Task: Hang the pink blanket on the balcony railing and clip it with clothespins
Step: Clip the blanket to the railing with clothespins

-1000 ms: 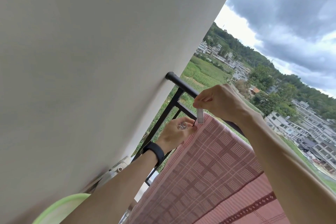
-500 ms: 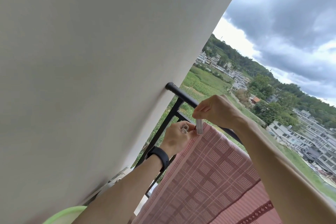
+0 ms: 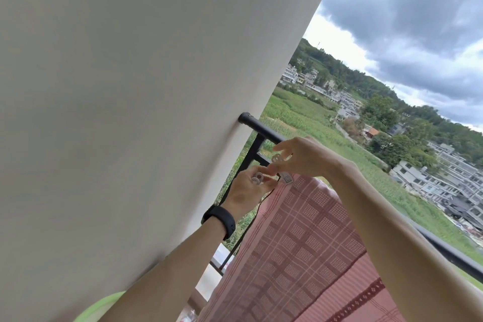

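A pale wall (image 3: 117,112) fills the left of the head view. To the right lie green fields, a hillside village and a heavy grey sky. A black balcony railing (image 3: 264,129) runs out from the wall and slants down to the right.

The pink blanket (image 3: 300,243), checked and dotted, hangs over this railing, and its top corner lies just below both hands. 1 white clothespin (image 3: 286,178) sits at that corner with its gridded end on the cloth edge.

The right hand (image 3: 305,157) is above it, fingers partly spread and touching the pin's upper end; I cannot tell whether they pinch it. The left hand (image 3: 248,191), with a black wristband (image 3: 219,221) on its wrist, is curled just beside the corner. It pinches a second clothespin (image 3: 257,178) between thumb and fingers.

A green rim (image 3: 104,306) shows at the bottom edge.
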Tool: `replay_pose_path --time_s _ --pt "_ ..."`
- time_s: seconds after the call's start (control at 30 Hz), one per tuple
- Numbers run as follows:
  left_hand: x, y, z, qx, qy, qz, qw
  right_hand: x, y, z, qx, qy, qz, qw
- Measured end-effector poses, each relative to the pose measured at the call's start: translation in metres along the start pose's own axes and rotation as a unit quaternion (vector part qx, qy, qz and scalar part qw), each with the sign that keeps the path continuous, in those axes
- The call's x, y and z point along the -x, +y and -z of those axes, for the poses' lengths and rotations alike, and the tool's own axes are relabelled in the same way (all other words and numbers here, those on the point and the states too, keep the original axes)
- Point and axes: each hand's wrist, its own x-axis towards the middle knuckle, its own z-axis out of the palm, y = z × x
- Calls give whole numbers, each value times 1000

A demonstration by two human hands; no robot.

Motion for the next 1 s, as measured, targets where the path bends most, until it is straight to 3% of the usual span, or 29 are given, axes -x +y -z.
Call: replay_pose_path --time_s 0.1,0.17,0.2,0.27,0.43,0.57,0.63,0.8,0.87,1.0 --pt "14 -11 20 38 -57 70 995 28 2 -20 -45 162 27 985" --pt "25 -25 33 16 -98 92 991 53 -2 -46 -126 275 59 951" --pt "31 -32 40 5 -109 97 989 65 -5 -62 -184 293 69 936" --pt "43 -47 48 -13 -125 101 987 83 -10 -100 -291 255 61 920" --pt "65 -85 61 -76 -96 88 989 97 -20 -199 -437 54 -27 898" --pt "77 -108 60 -90 -97 114 985 104 -28 -247 -525 51 -73 847" --pt "78 -121 61 -92 -97 123 983 104 -32 -259 -537 60 -78 838" --pt "75 -186 66 -66 -86 197 974 101 -23 -281 -499 76 -117 855" --pt "73 -221 67 -89 -73 235 965 100 -11 -290 -459 72 -136 875" --pt "64 -269 60 -148 -122 282 940 106 4 -304 -372 34 -125 919"
